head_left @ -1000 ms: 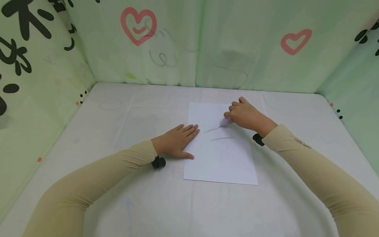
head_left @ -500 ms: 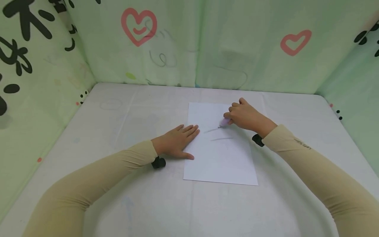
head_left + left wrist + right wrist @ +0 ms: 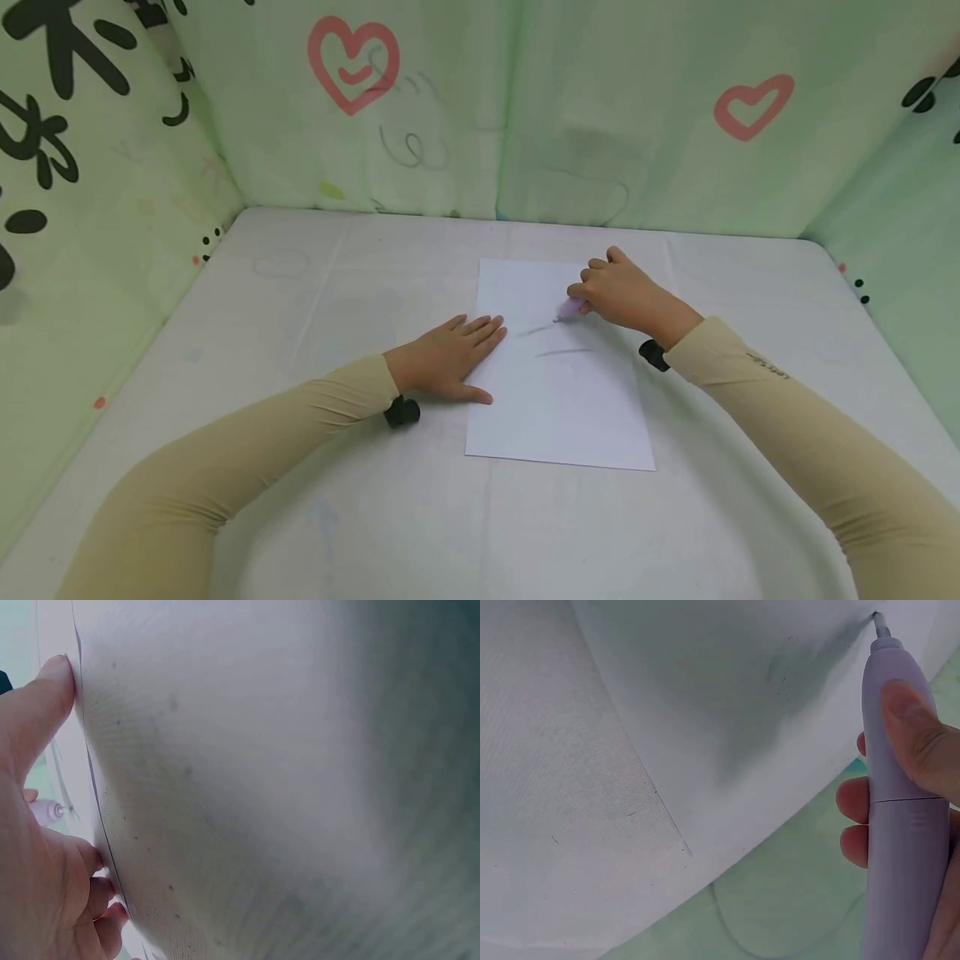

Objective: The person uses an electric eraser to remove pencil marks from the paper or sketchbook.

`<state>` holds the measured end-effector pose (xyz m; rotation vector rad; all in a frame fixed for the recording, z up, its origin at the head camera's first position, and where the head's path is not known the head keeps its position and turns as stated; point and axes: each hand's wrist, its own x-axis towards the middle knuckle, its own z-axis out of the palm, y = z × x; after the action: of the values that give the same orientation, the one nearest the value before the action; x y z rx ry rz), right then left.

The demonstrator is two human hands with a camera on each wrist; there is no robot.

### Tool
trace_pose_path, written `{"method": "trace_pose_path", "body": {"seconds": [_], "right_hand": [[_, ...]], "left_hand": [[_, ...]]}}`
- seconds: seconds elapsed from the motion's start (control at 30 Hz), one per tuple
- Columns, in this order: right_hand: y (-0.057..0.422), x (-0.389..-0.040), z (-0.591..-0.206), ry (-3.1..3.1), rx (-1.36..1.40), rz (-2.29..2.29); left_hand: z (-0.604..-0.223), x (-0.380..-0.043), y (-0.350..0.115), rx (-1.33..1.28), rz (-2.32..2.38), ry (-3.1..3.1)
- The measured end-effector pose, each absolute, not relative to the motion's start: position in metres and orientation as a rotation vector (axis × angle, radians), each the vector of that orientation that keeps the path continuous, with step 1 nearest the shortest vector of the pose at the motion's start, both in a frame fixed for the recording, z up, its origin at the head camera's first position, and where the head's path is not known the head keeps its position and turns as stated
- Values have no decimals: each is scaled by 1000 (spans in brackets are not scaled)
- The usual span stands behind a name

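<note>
A white sheet of paper (image 3: pixel 562 408) lies on the table, with two thin grey lines across its middle. My left hand (image 3: pixel 446 358) rests flat on the sheet's left edge, fingers spread; its thumb and fingertips also show along that edge in the left wrist view. My right hand (image 3: pixel 626 292) grips a lavender pen-shaped electric eraser (image 3: pixel 905 855), thumb on one side and fingers curled round the other. The eraser's narrow metal tip points down at the paper, by the right end of the upper line. Whether the tip touches is hard to tell.
A white cloth (image 3: pixel 315 517) covers the table. Pale green curtains (image 3: pixel 615 167) with red hearts and black prints enclose the back and sides. A black wrist camera (image 3: pixel 402 412) sits under the left cuff, another (image 3: pixel 654 354) under the right.
The eraser's tip shifts only very slightly near the upper line, while my right hand keeps its grip. The left hand and the paper stay in place.
</note>
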<state>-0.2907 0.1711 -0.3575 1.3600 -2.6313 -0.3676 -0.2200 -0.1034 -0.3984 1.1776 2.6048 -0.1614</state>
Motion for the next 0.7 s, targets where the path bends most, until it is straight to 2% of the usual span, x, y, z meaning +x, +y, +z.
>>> {"method": "trace_pose_path", "body": {"seconds": [0.7], "right_hand": [[179, -292, -361, -2655, 1317, -237]], "left_hand": [[-402, -222, -103, 1164, -173, 2613]]}}
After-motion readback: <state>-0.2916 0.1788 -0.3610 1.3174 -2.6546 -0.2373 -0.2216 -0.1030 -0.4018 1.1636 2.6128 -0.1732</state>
